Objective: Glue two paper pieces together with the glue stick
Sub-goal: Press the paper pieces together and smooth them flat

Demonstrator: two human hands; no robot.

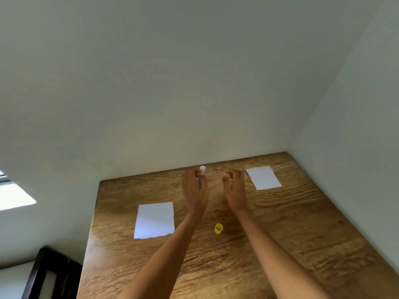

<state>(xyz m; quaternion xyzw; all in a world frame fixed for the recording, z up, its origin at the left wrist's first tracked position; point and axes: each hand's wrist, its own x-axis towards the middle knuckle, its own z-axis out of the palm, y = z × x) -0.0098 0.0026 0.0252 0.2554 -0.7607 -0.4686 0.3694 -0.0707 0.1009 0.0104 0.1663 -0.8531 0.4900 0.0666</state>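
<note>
Gripping the glue stick (202, 172) upright, the left hand (195, 189) has its fingers (197, 174) wrapped round the barrel, well above the far middle of the wooden desk (280, 244). The stick's white glue tip pokes out above the fingers, uncapped, and a sliver of blue or purple barrel shows lower down between the fingers and palm. Any label on the barrel is hidden by the hand, and no writing can be read anywhere.

Near it, not touching, the right hand (235, 189) is raised at the same height with its fingers (229, 174) loosely curled and apart; whether they pinch anything I cannot tell, since that spot is blurred.

A small yellow cap (218, 228) rests on the desk nearer the person, between the two forearms, its open end facing the camera.

Two white paper pieces lie flat and well apart. The near paper piece (154, 220) sits left of the left forearm, with a slightly ragged near edge. The far paper piece (263, 177) lies by the far right corner, just beside the right hand in the view. Both sheets look blank.
</note>
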